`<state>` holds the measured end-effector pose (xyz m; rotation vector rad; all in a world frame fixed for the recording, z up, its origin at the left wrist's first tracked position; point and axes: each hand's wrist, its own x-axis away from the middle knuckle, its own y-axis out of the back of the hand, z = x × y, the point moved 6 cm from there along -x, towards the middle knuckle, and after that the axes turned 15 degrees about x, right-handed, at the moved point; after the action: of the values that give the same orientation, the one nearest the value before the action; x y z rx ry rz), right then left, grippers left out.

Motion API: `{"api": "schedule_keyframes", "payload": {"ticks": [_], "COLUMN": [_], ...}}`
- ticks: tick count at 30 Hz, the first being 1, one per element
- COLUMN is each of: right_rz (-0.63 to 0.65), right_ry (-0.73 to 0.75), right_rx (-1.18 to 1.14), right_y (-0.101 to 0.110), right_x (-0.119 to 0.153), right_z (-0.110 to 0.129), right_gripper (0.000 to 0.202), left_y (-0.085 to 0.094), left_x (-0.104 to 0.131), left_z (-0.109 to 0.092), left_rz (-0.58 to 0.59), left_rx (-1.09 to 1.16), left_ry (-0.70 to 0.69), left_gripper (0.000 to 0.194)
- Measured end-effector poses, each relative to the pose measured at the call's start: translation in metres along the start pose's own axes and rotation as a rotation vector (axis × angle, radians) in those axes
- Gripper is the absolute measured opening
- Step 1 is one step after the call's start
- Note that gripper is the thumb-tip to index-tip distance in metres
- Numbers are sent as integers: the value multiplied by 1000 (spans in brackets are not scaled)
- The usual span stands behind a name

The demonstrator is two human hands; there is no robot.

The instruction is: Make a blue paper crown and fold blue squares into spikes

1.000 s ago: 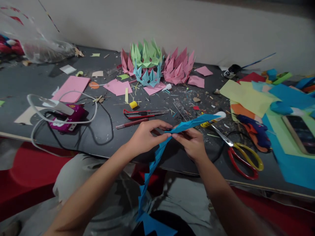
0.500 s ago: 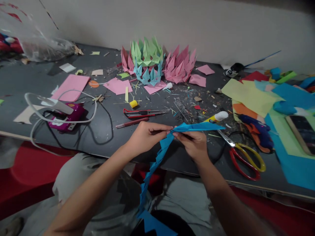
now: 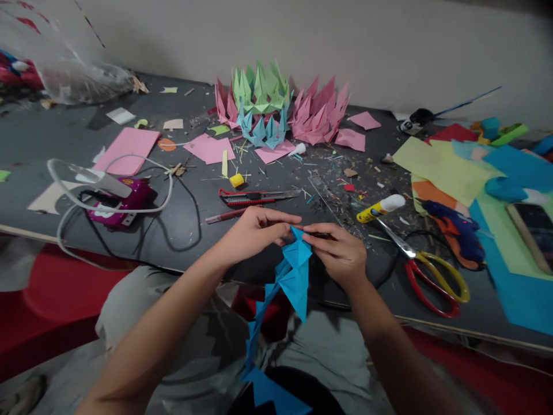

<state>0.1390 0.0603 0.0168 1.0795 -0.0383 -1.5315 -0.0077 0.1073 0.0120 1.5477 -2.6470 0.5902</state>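
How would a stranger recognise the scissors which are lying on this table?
Look along the dark table to the person's right hand. Right of it lie the scissors, blades pointing away. Unlike the blue glue gun nearby, they have one red handle loop, one yellow.

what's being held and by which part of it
A folded blue paper strip, held at its topmost part by the left grip and right grip.

Ppr strip (image 3: 298,288) before knife (image 3: 259,197) on tbl (image 3: 26,144), crowns (image 3: 260,89) behind, scissors (image 3: 410,253) R
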Motion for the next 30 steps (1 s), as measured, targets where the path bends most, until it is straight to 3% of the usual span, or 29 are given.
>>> {"api": "schedule_keyframes", "payload": {"ticks": [11, 18, 21, 25, 30], "right_rz": [30, 120, 134, 123, 196], "right_ry": [67, -25, -157, -462, -743], "right_rx": [121, -38, -110, -355, -639], "right_y": [-2, -5, -6, -15, -31], "right_x": [1, -2, -5, -1, 11], "right_z": [4, 0, -5, -23, -37], "right_gripper": [28, 30, 24, 12, 16], "left_y": [0, 2, 0, -3, -3], "left_x": [1, 1, 2, 3, 3], "left_z": [0, -1, -3, -4, -3], "left_rz": [-24, -47, -55, -48, -56], "left_rx": [-43, -142, -187, -213, -205], "left_ry": [-15, -54, -76, -135, -127], "left_gripper": [28, 30, 29, 27, 29]}}
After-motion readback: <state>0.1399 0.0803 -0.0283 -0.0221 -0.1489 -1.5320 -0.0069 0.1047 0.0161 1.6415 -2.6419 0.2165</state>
